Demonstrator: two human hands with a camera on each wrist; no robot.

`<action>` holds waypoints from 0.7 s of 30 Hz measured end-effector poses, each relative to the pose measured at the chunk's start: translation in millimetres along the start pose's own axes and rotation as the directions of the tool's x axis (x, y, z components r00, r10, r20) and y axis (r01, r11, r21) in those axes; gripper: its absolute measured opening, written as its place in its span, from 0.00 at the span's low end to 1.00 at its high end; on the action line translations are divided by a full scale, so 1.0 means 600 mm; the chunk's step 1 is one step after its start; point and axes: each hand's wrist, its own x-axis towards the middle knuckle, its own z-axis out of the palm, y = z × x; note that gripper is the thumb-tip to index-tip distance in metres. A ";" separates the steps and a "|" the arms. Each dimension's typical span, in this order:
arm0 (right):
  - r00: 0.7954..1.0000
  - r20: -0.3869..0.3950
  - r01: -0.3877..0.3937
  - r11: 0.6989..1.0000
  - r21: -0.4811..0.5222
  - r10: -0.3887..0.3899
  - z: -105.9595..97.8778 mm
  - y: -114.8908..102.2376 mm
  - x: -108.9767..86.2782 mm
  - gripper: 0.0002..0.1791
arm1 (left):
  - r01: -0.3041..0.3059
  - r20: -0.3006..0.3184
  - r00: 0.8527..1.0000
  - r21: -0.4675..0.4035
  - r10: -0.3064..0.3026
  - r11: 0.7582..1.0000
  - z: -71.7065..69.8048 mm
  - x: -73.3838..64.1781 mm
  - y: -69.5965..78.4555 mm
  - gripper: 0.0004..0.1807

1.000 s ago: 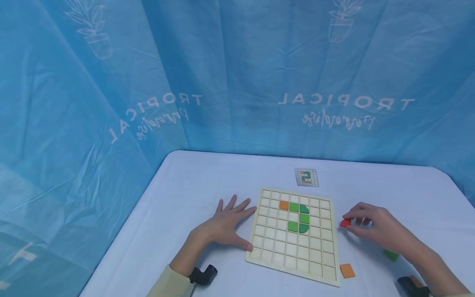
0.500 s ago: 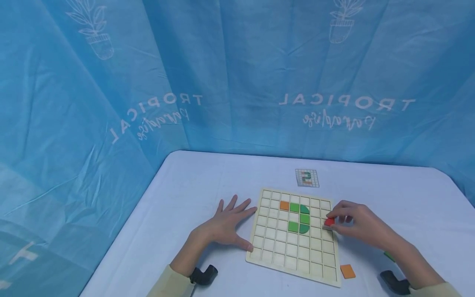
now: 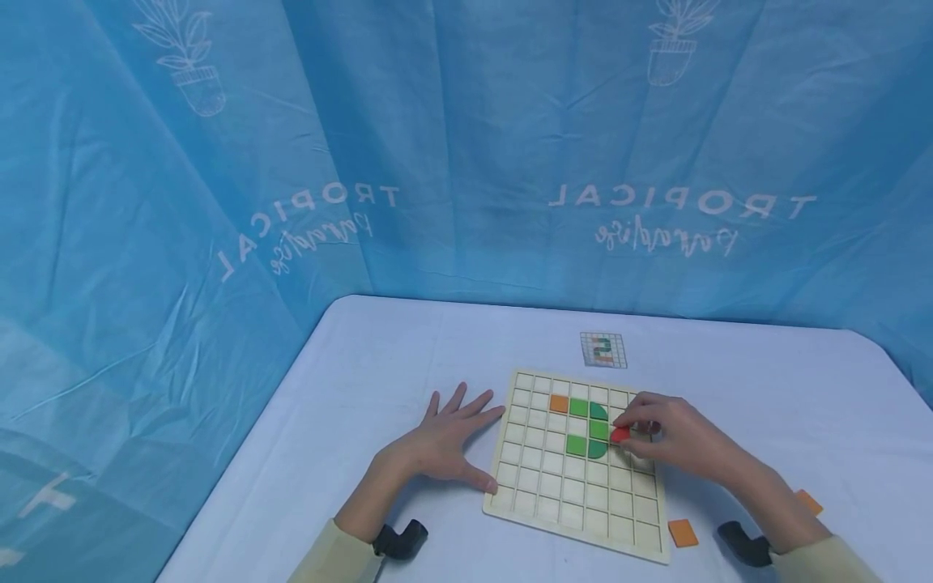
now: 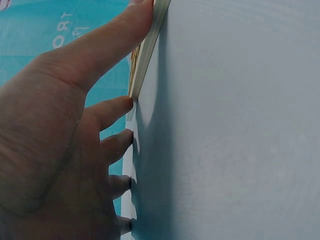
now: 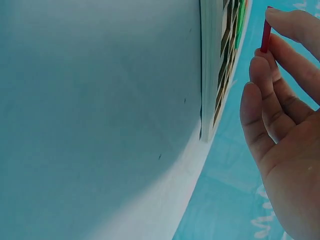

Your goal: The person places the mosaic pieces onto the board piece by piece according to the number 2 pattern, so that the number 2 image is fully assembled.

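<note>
My right hand (image 3: 674, 433) pinches a red tile (image 3: 620, 435) between thumb and fingers, over the right part of a pale wooden grid board (image 3: 561, 494). In the right wrist view the red tile (image 5: 266, 31) is seen edge-on, held above the board's surface. Fingers spread, my left hand (image 3: 440, 445) rests at the board's left edge; its thumb and a fingertip touch that edge. Set in the grid are an orange square (image 3: 559, 403), light green squares (image 3: 577, 445) and dark green rounded tiles (image 3: 597, 449), just left of the red tile.
Behind the board lies a small pattern card (image 3: 603, 350) with a coloured figure on a grid. An orange tile (image 3: 683, 533) lies by the board's right front corner, and another orange tile (image 3: 809, 502) is partly behind the right forearm. Blue printed cloth (image 3: 481, 243) hangs beyond the white table (image 3: 437, 340).
My right hand has carried the red tile leftward, from beside the board to over its grid near the green tiles. The left hand has stayed in place.
</note>
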 end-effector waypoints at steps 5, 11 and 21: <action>1.000 0.015 0.007 0.999 0.038 -0.008 0.010 -0.006 0.013 0.11 | 0.004 0.005 1.000 0.005 -0.004 1.000 0.001 0.001 0.000 0.61; 0.999 0.024 0.044 0.998 0.038 -0.045 0.022 -0.018 0.029 0.09 | 0.003 0.004 1.000 -0.001 -0.003 1.000 0.001 0.001 0.000 0.61; 0.991 0.043 0.125 0.991 -0.039 -0.123 0.037 -0.040 0.058 0.08 | -0.005 -0.006 1.000 -0.017 0.004 1.000 -0.002 -0.002 0.001 0.61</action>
